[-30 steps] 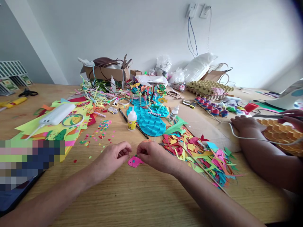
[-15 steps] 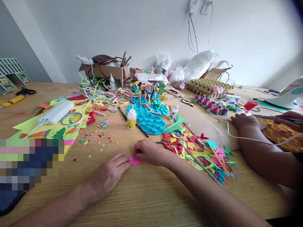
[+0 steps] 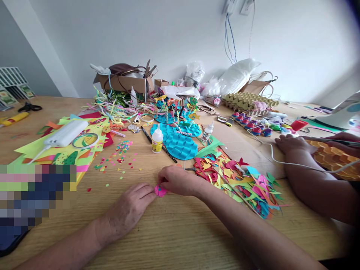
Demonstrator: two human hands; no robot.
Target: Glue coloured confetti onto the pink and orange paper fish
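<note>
On the table in front of me lies a small pink paper cutout [image 3: 161, 191] with a turquoise spot, its right part covered by my fingers. My left hand [image 3: 132, 204] rests palm down, its fingertips holding the cutout's left edge. From above, my right hand [image 3: 176, 180] pinches down on the cutout with bent fingers; anything small between them is hidden. Beyond my hands stands a white glue bottle [image 3: 157, 140] with a yellow label. Tiny paper dots [image 3: 123, 147] are scattered to the left of it.
Blue wavy paper discs [image 3: 181, 146] carry a paper sea scene behind the glue. Colourful paper scraps [image 3: 233, 176] lie right of my hands, beside a second glue bottle [image 3: 207, 132]. Another person's arm [image 3: 306, 172] rests at the right. Paper sheets [image 3: 30, 148] and a white power bank [image 3: 66, 134] lie left.
Both hands stay almost still on the pink cutout. My right fingers have shifted slightly, and the view has moved a little.
</note>
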